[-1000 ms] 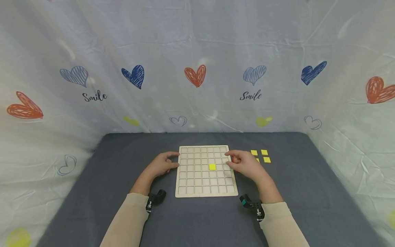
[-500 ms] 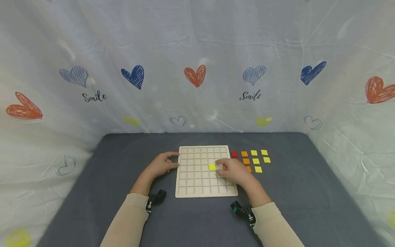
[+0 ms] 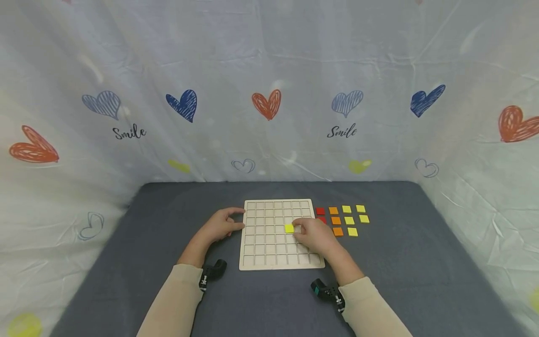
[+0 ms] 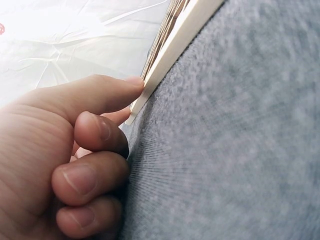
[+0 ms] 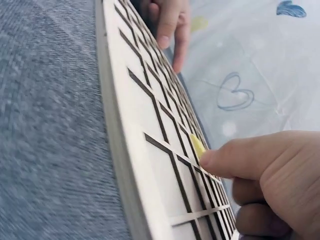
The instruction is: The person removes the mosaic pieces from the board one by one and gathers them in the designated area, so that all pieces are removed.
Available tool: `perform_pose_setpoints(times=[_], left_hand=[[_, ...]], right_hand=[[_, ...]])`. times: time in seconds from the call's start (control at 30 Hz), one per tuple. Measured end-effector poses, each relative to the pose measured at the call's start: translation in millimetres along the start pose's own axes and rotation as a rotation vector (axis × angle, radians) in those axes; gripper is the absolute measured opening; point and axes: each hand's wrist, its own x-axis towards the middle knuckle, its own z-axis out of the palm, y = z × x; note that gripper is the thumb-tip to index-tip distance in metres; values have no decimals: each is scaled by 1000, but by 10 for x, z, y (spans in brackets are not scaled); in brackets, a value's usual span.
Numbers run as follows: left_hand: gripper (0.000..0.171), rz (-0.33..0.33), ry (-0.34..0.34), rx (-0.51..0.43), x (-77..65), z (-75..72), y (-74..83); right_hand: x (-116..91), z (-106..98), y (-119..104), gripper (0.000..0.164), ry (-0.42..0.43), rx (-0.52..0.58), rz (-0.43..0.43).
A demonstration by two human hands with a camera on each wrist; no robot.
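A pale wooden board (image 3: 261, 267) with a grid of square cells lies flat on the dark grey cloth. My left hand (image 3: 218, 223) touches its left edge with thumb and index fingertip; in the left wrist view the other fingers are folded in. One yellow square tile (image 3: 289, 228) sits in a cell right of the board's middle. My right hand (image 3: 315, 236) reaches over the board and pinches that tile at its right side between thumb and index finger. In the right wrist view the thumb tip covers part of the yellow tile (image 5: 197, 145).
Right of the board lie loose square tiles in columns: red tiles (image 3: 320, 211), orange tiles (image 3: 333, 210) and several yellow tiles (image 3: 349, 221). My right hand and forearm partly overlap this area. A white curtain (image 3: 269, 56) printed with hearts hangs behind the table (image 3: 269, 304).
My right hand has moved left from the board's right edge to the yellow tile on the board, uncovering the red and orange tiles. My left hand has stayed at the left edge.
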Motion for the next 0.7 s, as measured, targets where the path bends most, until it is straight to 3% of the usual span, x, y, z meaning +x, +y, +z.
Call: perform_pose_setpoints(times=[0.17, 0.33, 0.7], left_hand=[[57, 11, -3, -5, 6, -1, -11], [57, 17, -5, -13, 6, 2, -19], [56, 8, -6, -16, 0, 2, -27]], right_hand=[[9, 37, -8, 28, 63, -59, -2], [-1, 11, -2, 27, 76, -73, -8], [-19, -258, 141, 33, 89, 165, 56]])
